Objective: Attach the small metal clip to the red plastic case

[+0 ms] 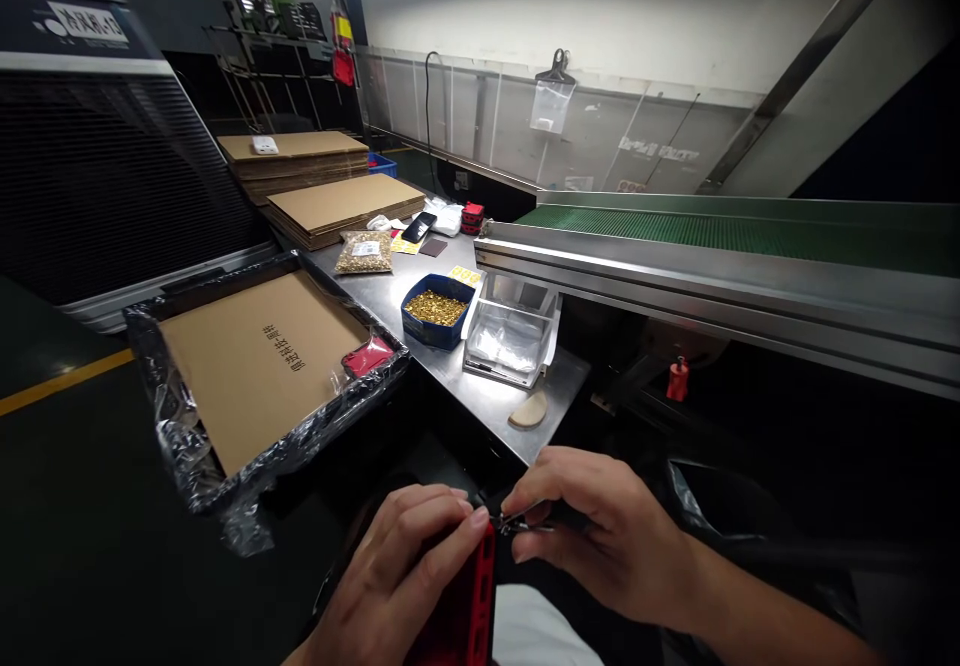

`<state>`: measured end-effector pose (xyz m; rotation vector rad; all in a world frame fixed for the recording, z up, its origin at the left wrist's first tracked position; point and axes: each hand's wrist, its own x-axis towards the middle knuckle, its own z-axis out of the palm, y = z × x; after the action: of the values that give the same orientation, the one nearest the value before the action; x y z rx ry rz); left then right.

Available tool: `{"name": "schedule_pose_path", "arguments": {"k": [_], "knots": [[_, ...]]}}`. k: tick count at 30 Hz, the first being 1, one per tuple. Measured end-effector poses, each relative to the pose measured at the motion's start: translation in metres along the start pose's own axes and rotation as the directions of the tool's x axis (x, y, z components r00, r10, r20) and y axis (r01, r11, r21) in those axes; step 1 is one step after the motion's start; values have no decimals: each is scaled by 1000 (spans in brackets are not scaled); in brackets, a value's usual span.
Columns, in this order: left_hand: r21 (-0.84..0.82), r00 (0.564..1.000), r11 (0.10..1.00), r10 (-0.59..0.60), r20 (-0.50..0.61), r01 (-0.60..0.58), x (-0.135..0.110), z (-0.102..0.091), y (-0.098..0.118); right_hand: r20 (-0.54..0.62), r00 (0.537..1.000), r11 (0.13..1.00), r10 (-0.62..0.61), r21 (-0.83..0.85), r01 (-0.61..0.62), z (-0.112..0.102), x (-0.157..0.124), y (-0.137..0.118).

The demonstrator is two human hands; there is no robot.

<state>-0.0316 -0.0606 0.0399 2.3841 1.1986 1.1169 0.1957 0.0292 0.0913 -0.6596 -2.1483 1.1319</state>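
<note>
Grip: left hand [397,566] is wrapping fingers round a red case [459,606], clamped on its edge and holding it upright at lap level, below the table front. Right hand [600,536] is pinching a thin metal tool [525,521] w/ thumb and forefinger closed on it, tip meeting the case's top corner. Case is looking stiff, light, smooth-sided; probably best held by the long edges, not the faces. Tool is looking slim and slippery, so a pinch near the tip seems apt. Outward: steel table [480,396] is carrying a blue bin [437,310] of brass parts, a clear box [511,339] just beside it, and a film-lined tray [262,366] w/ cardboard. Green conveyor [720,226] is running behind.
</note>
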Motion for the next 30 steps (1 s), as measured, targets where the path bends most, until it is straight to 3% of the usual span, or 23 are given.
{"name": "schedule_pose_path", "arguments": {"k": [4,7,13,18,30], "knots": [[-6,1000,1000,-11,-7,11,1,-1,-1,-102,991,996,84,35,-80,-2,-6,5],[-12,1000,1000,-16,-13,16,2,-2,-2,-113,981,986,158,72,-150,0,-9,10],[-24,1000,1000,-15,-1,15,3,-1,-2,-106,983,983,152,122,-139,7,-8,9],[-14,999,999,-38,-32,38,2,1,-2,-223,955,972,197,173,-160,11,-9,12],[-7,999,999,-33,22,34,2,1,-3,-125,986,982,109,168,-87,8,-11,12]]}}
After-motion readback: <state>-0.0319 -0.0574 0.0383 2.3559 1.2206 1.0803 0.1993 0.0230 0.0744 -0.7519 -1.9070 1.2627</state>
